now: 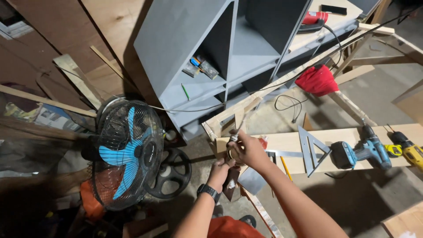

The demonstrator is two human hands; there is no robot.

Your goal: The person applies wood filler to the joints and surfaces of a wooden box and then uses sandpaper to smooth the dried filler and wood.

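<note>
My left hand [219, 171], with a black watch on its wrist, grips a small round can [232, 152] from below. My right hand [250, 149] is closed over the top of the can and holds a thin stick-like tool [238, 127] that points up and away from it. Both hands meet just in front of the left end of a wooden plank [291, 143]. What is inside the can is hidden by my fingers.
On the plank lie a metal square [310, 147], a pencil [285, 168], a blue cordless drill [363, 152] and a yellow drill [409, 150]. A blue-bladed fan [128, 152] stands at left. A grey shelf unit [229, 53] leans behind; a red cloth [317, 80] hangs on a wooden frame.
</note>
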